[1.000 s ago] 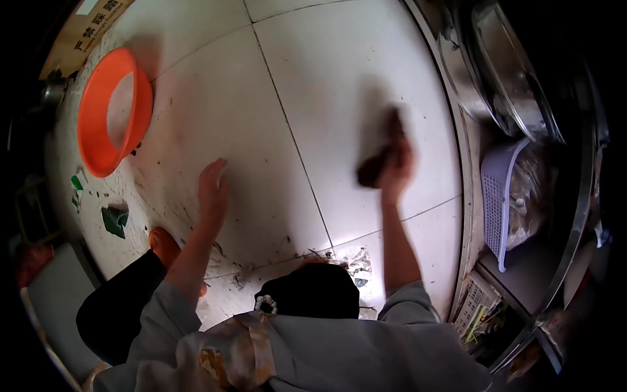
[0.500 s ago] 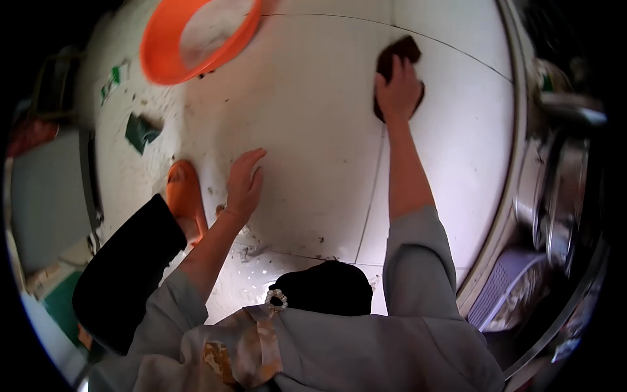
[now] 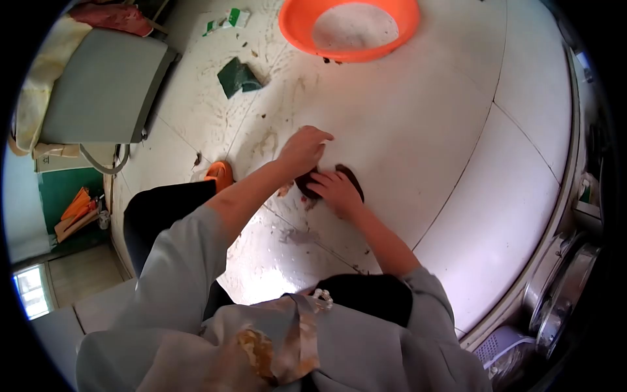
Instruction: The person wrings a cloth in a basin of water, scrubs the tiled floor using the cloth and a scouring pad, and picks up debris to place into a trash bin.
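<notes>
One right hand (image 3: 336,191) pressing one dark cloth (image 3: 351,180); left hand (image 3: 304,150) empty, half-curled.

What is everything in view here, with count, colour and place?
Basin: one, orange, floor, top centre
Cloth: one, dark brown, floor, under right hand
Crumpled sheet: one, dark green, floor, left of basin
Wrapper pieces: at least two, green-white, floor, top left
Debris: many bits, dark, floor
Perforated basket: one, purple, lower right
Round metalware: at least two, silver, lower right
Slipper: one visible, orange, left foot
Left hand: one, bare, centre
Right hand: one, bare, on cloth
</notes>
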Available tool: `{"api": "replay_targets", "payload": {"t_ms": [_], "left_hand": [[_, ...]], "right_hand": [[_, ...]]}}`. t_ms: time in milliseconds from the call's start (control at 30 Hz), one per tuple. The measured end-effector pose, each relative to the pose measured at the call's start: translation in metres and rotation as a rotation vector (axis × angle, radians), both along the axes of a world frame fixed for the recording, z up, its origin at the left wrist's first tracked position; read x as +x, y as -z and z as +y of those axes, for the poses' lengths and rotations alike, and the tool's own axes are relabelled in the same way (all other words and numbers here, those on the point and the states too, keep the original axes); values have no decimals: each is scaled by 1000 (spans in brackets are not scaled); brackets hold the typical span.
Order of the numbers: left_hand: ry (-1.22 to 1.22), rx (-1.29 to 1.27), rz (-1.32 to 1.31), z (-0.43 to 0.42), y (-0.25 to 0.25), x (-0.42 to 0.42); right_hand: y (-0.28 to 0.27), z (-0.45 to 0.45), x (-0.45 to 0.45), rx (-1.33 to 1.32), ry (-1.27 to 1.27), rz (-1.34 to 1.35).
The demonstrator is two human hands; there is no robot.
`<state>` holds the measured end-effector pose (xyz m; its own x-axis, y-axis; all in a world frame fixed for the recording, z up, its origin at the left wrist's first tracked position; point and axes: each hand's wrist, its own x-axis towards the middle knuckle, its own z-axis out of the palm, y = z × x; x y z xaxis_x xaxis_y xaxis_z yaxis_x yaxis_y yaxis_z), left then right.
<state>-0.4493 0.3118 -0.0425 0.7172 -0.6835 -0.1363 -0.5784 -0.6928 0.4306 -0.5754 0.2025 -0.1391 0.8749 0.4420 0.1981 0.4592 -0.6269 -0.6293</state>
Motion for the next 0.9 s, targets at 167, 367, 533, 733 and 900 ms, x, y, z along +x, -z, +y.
{"api": "replay_targets", "payload": {"t_ms": [167, 367, 533, 733, 900], "left_hand": [[384, 389, 248, -34, -28, 61], [505, 494, 144, 39, -77, 186], [398, 414, 46, 129, -38, 242], [168, 164, 224, 140, 10, 274], [307, -59, -78, 126, 50, 305]], "right_hand": [[2, -37, 2, 310, 449, -143], [-3, -170, 22, 364, 1292, -33], [43, -225, 73, 83, 1317, 222], [17, -96, 198, -177, 1015, -22], [1, 39, 214, -272, 799, 71]]}}
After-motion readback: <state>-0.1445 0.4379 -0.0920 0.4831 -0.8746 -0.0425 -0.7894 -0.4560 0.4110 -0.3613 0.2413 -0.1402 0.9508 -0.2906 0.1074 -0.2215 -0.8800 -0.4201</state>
